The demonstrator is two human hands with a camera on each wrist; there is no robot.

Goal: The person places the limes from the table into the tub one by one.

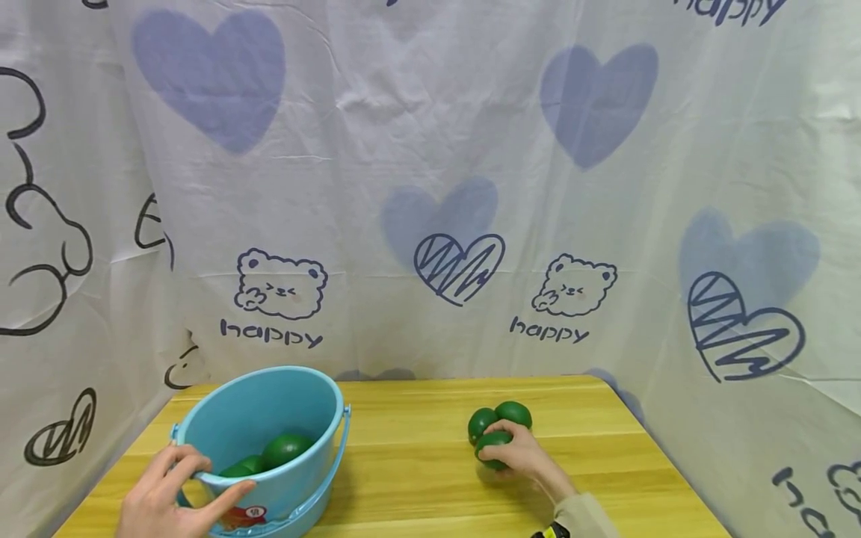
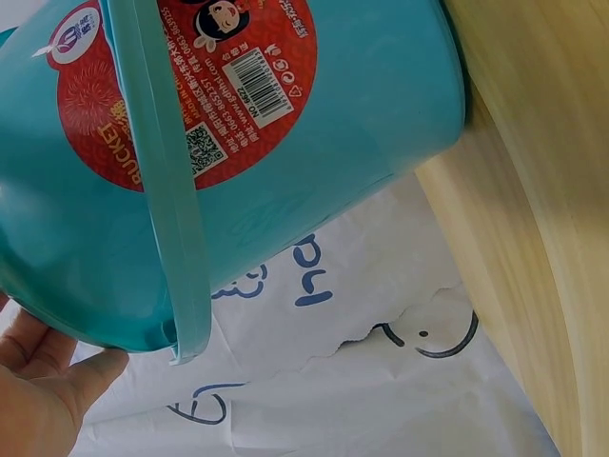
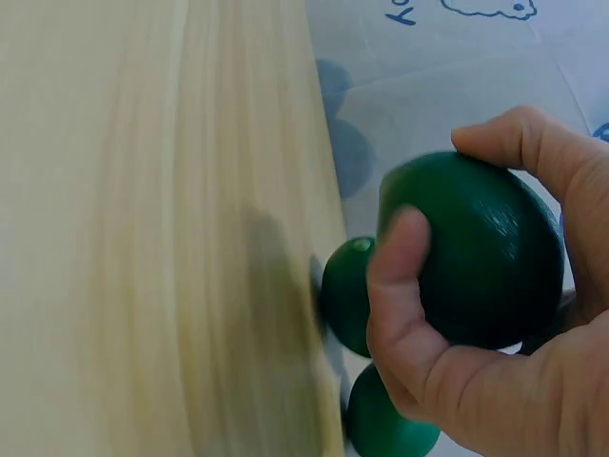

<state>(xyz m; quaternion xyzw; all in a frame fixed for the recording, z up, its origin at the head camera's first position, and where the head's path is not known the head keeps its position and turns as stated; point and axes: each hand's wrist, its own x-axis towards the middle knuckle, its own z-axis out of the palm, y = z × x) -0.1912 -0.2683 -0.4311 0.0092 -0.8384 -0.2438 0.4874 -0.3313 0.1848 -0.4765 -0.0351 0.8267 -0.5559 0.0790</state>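
Note:
On the left of the table, in the head view, a light blue bucket (image 1: 311, 478) leans with its mouth turned partly toward me. My left hand (image 1: 168, 493) grips its rim, thumb outside and fingers over the edge. Green fruits (image 1: 285, 451) lie inside the bucket. To the right, my right hand (image 1: 528, 454) holds a smooth, oval, dark green fruit (image 3: 485, 252) between thumb and curled fingers. In the right wrist view it appears raised off the table. Two similar fruits, one (image 1: 480, 423) nearer and another (image 1: 515, 413) behind, lie just beyond that hand.
The wooden table (image 1: 403, 463) ends at a white cloth (image 1: 417, 321) printed with hearts and bears, which hangs at the back and both sides. The bucket's carrying handle (image 2: 166, 190) hangs down along its outside.

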